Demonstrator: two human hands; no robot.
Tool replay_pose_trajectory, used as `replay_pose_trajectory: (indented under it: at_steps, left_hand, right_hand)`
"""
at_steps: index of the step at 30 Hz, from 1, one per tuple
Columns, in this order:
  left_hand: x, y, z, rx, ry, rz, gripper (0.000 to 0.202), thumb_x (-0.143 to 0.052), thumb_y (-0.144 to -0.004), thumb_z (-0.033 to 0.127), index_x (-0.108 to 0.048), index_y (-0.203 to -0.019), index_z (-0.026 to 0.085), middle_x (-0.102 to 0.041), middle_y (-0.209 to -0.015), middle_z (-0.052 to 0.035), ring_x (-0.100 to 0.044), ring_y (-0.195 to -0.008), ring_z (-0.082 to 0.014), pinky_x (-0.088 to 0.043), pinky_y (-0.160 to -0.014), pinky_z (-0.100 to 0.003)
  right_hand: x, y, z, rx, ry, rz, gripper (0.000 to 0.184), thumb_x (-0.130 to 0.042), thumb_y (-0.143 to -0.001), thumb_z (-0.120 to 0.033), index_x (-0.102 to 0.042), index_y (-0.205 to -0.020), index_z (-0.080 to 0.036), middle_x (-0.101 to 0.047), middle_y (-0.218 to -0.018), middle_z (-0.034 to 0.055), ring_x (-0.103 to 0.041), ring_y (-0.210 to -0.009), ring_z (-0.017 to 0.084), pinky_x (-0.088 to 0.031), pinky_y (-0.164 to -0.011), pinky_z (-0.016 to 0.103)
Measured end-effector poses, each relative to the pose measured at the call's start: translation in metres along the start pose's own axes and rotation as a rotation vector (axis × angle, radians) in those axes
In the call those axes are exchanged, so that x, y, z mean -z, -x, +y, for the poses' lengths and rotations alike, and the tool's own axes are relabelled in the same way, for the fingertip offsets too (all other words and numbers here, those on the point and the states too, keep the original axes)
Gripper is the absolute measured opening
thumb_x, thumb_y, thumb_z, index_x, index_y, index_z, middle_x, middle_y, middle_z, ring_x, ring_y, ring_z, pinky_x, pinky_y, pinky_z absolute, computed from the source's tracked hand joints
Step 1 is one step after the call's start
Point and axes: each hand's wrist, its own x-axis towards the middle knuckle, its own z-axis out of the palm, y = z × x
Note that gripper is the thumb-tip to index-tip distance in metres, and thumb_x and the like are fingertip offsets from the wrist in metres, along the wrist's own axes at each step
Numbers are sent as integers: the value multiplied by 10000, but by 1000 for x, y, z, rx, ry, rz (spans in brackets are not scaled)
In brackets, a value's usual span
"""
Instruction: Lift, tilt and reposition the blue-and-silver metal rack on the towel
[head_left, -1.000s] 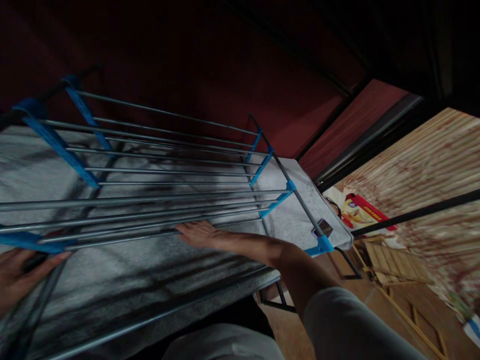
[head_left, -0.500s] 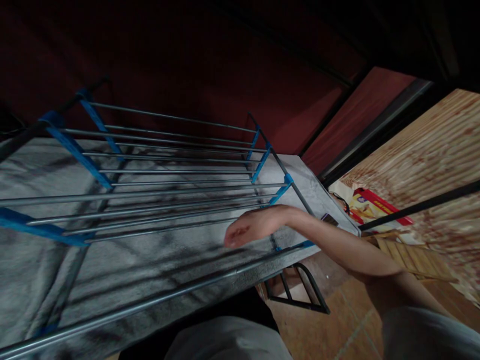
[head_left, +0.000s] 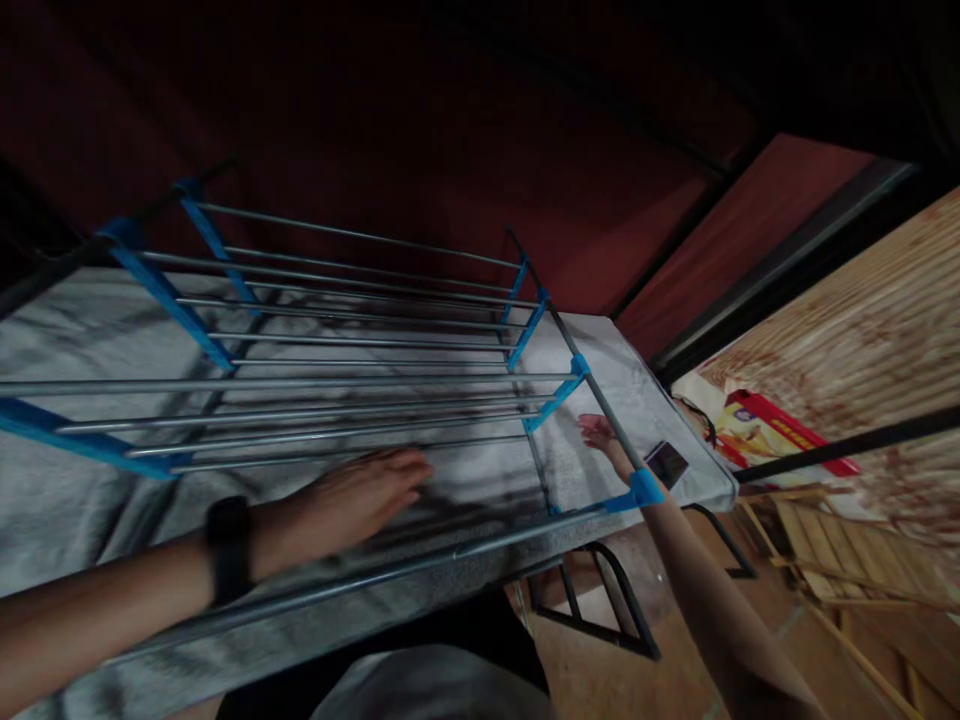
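A metal drying rack [head_left: 360,380] with blue plastic joints stands in front of me, and a grey towel [head_left: 90,340] lies spread flat beneath its upper rails. My left hand [head_left: 352,497], a dark band on its wrist, rests flat with fingers stretched out on the grey towel near the rack's front rail. My right hand [head_left: 600,436] reaches under the rack's right end bar and lies open on the towel's right end, close to a blue corner joint [head_left: 643,488].
A small dark tag [head_left: 666,464] sits on the towel's right corner. Beyond the rack's right end are a red and yellow bag [head_left: 757,432], wooden slats [head_left: 832,545] and a patterned mat. A black metal frame [head_left: 600,600] stands on the tiled floor below.
My left arm has come into view and its hand now lies flat on the towel. My right hand has moved from the middle of the towel to its right end.
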Motion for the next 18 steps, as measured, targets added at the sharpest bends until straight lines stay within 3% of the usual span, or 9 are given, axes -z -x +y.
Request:
replay_pose_trajectory:
  at_steps: [2, 4, 8, 12, 18]
  left_hand:
    - [-33, -41, -1, -42, -86, -55, 317, -452, -961, 119, -653, -1193, 200, -664, -1217, -58, -628, -1108, -199, -482, -1000, -322]
    - [-66, -74, -8, -75, -165, -46, 391, -422, -926, 41, -624, -1244, 144, -646, -1261, -111, -603, -1166, -234, -460, -1039, -365]
    - [-111, -111, -21, -2, -226, -8, 515, -378, -904, -6, -533, -1380, 115, -571, -1397, -155, -544, -1279, -264, -429, -1088, -416]
    - [-125, -131, -25, 87, -100, -13, 548, -377, -899, -2, -502, -1413, 140, -567, -1403, -140, -545, -1284, -240, -449, -1077, -381]
    - [-131, -152, -27, 154, 62, -91, 509, -364, -894, 18, -551, -1344, 165, -571, -1398, -145, -577, -1248, -268, -481, -1042, -431]
  right_hand:
    - [-27, -5, 22, 19, 16, -41, 442, -767, -613, -453, -644, -986, -251, -696, -1101, 79, -646, -915, 226, -545, -823, 394]
    - [-50, -12, 38, 44, 34, -76, 460, -759, -609, -417, -625, -1019, -257, -671, -1150, 75, -636, -926, 222, -538, -856, 410]
    - [-81, -29, 59, 89, 100, -145, 376, -747, -635, -351, -583, -955, -244, -642, -944, 45, -611, -859, 213, -538, -790, 380]
    - [-92, -41, 72, 126, 151, -161, 378, -721, -678, -324, -550, -1003, -237, -587, -923, 19, -578, -820, 180, -518, -758, 335]
    - [-96, -44, 82, 165, 245, -125, 378, -698, -701, -320, -544, -1031, -221, -579, -970, 12, -553, -790, 157, -500, -741, 313]
